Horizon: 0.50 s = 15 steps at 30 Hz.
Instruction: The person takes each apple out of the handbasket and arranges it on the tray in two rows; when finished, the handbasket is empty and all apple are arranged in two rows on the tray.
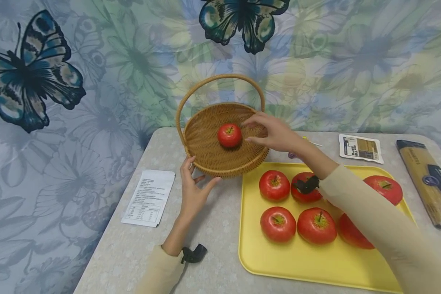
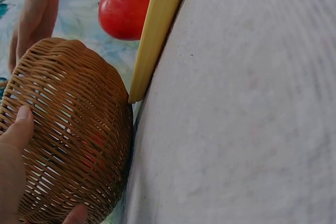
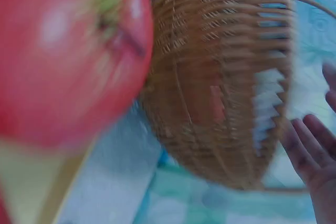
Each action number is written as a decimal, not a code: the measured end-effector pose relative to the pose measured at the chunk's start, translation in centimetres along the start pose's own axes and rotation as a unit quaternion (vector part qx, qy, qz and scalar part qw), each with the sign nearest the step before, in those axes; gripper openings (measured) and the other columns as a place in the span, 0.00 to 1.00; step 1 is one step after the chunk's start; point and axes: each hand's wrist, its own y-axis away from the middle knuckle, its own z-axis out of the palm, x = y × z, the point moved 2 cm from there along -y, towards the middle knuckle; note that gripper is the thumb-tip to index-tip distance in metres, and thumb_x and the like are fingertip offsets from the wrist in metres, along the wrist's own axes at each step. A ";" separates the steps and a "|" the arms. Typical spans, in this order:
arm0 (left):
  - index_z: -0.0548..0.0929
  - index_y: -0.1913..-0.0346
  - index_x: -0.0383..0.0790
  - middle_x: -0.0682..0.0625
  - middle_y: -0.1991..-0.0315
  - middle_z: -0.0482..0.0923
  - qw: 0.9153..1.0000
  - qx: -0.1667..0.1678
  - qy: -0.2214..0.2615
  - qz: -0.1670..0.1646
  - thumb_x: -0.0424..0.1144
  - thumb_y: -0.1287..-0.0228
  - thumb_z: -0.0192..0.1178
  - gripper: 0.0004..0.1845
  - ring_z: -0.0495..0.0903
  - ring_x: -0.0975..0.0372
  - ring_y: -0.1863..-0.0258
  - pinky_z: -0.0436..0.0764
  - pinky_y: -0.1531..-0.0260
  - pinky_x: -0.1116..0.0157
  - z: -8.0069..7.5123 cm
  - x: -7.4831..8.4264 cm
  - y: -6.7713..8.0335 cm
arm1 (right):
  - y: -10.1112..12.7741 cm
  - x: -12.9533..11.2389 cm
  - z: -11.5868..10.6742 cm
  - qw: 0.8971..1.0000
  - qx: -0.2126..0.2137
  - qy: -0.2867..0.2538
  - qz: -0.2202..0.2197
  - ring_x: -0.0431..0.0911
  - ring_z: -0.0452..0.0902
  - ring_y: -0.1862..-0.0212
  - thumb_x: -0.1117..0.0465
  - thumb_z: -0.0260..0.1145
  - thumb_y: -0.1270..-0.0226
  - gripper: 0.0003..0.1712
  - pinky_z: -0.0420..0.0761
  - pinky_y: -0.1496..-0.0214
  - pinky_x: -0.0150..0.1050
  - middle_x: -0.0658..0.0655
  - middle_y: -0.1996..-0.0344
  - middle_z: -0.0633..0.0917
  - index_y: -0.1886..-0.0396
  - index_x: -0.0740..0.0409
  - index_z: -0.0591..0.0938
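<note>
A brown wicker basket (image 1: 202, 139) with a tall arched handle stands at the back of the table, and one red apple (image 1: 229, 135) lies inside it. My right hand (image 1: 272, 131) hovers over the basket's right side, thumb and fingers parted beside the apple with nothing between them. At the front left rim is my left hand (image 1: 195, 190), its thumb spread wide from the fingers. In the left wrist view, its thumb (image 2: 20, 128) overlaps the woven side. The apple shows only faintly through the weave there.
Right of the basket, a yellow tray (image 1: 272, 261) holds several red apples (image 1: 274, 185), some partly hidden by my right sleeve. A white printed packet (image 1: 149, 198) lies at left. Farther right are a small pouch (image 1: 361, 148) and a long brown package (image 1: 428, 179). A butterfly-patterned cloth (image 1: 132, 61) hangs behind.
</note>
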 end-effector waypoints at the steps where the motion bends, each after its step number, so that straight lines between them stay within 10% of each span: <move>1: 0.53 0.29 0.34 0.31 0.26 0.44 1.000 -0.001 0.003 0.001 0.30 0.47 0.73 0.48 0.56 0.34 0.29 0.78 0.49 0.39 0.1 0.0 -0.1 | -0.9 0.3 0.4 1.000 0.003 0.009 0.004 0.51 0.75 0.42 0.58 0.72 0.38 0.26 0.84 0.49 0.47 0.58 0.43 0.77 0.41 0.54 0.78; 15: 0.54 0.29 0.32 0.32 0.26 0.44 1.000 -0.004 -0.002 0.000 0.30 0.46 0.73 0.47 0.56 0.36 0.28 0.79 0.49 0.40 -0.2 -0.4 0.0 | -7.9 3.2 5.0 0.982 -0.142 0.007 0.127 0.59 0.60 0.29 0.48 0.72 0.38 0.46 0.70 0.32 0.58 0.63 0.26 0.57 0.25 0.49 0.61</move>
